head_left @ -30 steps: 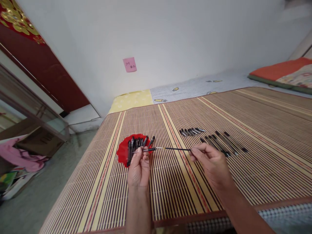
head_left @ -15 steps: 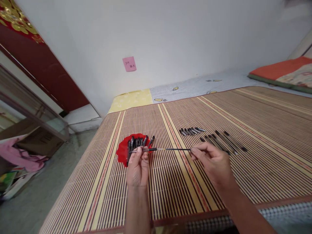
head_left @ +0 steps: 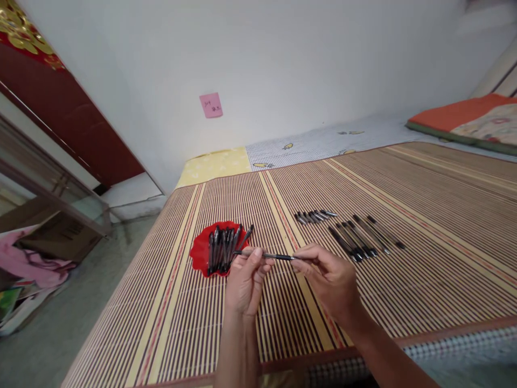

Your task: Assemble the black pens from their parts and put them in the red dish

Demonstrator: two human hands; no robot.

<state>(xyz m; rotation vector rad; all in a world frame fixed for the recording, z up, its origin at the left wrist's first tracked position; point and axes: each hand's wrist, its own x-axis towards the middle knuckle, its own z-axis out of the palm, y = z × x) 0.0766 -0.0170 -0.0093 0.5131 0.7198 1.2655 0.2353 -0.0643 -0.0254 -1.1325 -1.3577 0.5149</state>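
My left hand [head_left: 248, 280] is closed round the barrel of a black and clear pen [head_left: 280, 256], held level just above the mat. The fingers of my right hand [head_left: 327, 275] pinch together at the pen's silver tip; whether a small part sits between them is hidden. Behind my left hand, a red scalloped dish [head_left: 198, 253] holds several dark pens [head_left: 222, 245], one leaning over its right rim. Several short dark pieces with silvery ends [head_left: 315, 216] lie in a row beyond my right hand. To their right, several long pen parts [head_left: 353, 240] lie slanted on the mat.
A striped bamboo mat [head_left: 181, 323] covers the bed. Folded orange and floral bedding [head_left: 456, 118] lies at the far right. A pink note [head_left: 211, 105] is stuck on the white wall. At the left, a cardboard box [head_left: 60, 234] and pink cloth [head_left: 32, 258] lie near the floor.
The long thin refill that stretched between my hands no longer shows outside the barrel. My right hand has moved left, close to my left hand, which has shifted slightly right.
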